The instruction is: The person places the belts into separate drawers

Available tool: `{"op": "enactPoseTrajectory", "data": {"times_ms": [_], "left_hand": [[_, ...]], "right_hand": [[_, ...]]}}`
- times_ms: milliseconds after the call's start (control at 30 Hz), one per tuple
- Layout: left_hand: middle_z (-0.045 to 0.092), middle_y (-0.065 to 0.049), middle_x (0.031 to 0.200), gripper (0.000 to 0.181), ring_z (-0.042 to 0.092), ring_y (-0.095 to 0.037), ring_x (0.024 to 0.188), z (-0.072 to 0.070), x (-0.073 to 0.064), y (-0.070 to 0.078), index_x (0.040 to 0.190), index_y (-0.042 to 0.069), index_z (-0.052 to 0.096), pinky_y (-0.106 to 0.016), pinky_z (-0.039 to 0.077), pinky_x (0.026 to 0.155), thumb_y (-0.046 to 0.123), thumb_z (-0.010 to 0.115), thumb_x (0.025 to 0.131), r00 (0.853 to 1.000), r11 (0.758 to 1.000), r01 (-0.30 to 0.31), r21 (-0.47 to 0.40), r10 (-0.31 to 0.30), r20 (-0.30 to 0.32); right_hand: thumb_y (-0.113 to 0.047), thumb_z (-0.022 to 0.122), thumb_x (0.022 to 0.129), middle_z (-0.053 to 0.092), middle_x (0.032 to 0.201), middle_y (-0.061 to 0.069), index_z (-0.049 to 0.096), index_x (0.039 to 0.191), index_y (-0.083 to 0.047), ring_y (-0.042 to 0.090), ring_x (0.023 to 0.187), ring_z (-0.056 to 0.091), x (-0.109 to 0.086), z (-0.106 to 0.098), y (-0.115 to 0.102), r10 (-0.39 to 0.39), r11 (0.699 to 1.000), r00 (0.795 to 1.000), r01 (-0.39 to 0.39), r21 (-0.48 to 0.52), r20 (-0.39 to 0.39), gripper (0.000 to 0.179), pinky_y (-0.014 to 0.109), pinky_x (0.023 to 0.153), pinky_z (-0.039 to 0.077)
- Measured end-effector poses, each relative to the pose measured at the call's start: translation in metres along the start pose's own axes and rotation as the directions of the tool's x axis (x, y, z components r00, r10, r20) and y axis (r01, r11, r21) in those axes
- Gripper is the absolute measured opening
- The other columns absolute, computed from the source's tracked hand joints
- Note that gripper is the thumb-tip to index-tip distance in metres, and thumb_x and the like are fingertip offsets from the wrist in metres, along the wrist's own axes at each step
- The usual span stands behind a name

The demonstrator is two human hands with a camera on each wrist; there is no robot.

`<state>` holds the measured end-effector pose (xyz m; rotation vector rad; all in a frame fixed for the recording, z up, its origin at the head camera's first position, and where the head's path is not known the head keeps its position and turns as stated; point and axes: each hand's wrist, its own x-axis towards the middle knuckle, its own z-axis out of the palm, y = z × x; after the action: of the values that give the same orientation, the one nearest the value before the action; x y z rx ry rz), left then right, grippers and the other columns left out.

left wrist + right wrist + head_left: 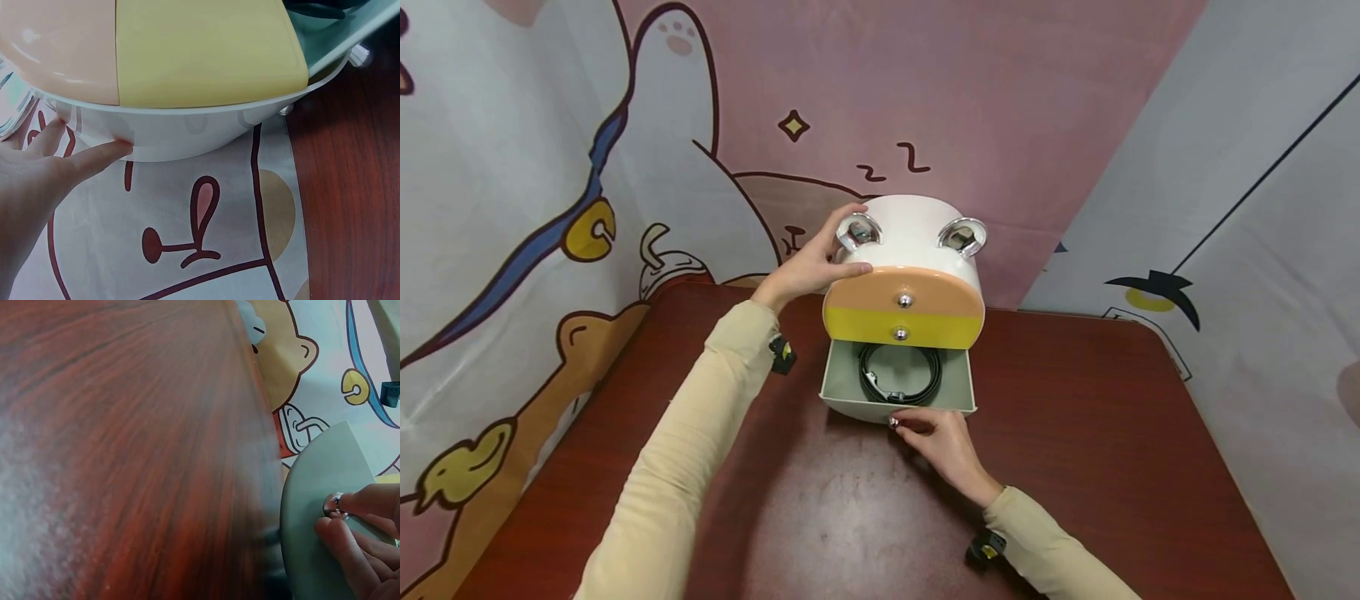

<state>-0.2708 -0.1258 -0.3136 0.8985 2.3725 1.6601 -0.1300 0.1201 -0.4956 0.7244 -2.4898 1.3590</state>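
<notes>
A small white drawer box (910,221) with two silver eye-like knobs on top stands at the back of the table. Its orange drawer (865,292) and yellow drawer (857,325) are closed, while the pale green bottom drawer (842,379) is pulled out. A coiled black cable (936,379) lies inside that drawer. My left hand (808,265) rests on the box's left side, thumb near the orange front and fingers by the left eye. With thumb and fingers, my right hand (947,446) pinches the round silver knob (331,505) on the green drawer's front.
The box stands on a reddish-brown wooden table (1075,433). Behind it hangs a cartoon-printed cloth (1000,100), close to the table's back edge. Smaller silver knobs (904,301) sit on the closed drawers.
</notes>
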Motion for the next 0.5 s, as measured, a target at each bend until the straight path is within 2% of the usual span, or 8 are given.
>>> {"op": "enactPoseTrajectory", "data": {"times_ms": [167,500], "left_hand": [[0.029,-0.013,0.147,0.083,0.046,-0.031,0.110,0.0003,0.0003,0.0003,0.152,0.018,0.017,-0.051,0.030,0.098,0.007,0.069,0.089,1.000,1.000,0.008,0.002,-0.008,0.003],[0.028,-0.013,0.148,0.082,0.044,-0.029,0.122,0.0000,-0.0001,0.0022,0.152,0.017,0.017,-0.053,0.023,0.107,0.006,0.069,0.090,1.000,1.000,0.014,-0.019,-0.014,0.005]], "right_hand": [[-0.003,0.079,0.079,0.073,0.086,-0.005,0.079,0.091,-0.012,0.007,0.078,0.066,0.0005,0.0011,-0.0001,0.009,1.000,1.000,-0.009,-0.013,-0.030,0.015,0.021,0.064,0.051],[-0.004,0.081,0.077,0.073,0.084,-0.006,0.079,0.090,-0.012,0.007,0.079,0.067,0.0021,0.0035,0.0001,-0.016,0.999,0.997,0.013,-0.044,-0.078,0.016,0.027,0.066,0.052]]}}
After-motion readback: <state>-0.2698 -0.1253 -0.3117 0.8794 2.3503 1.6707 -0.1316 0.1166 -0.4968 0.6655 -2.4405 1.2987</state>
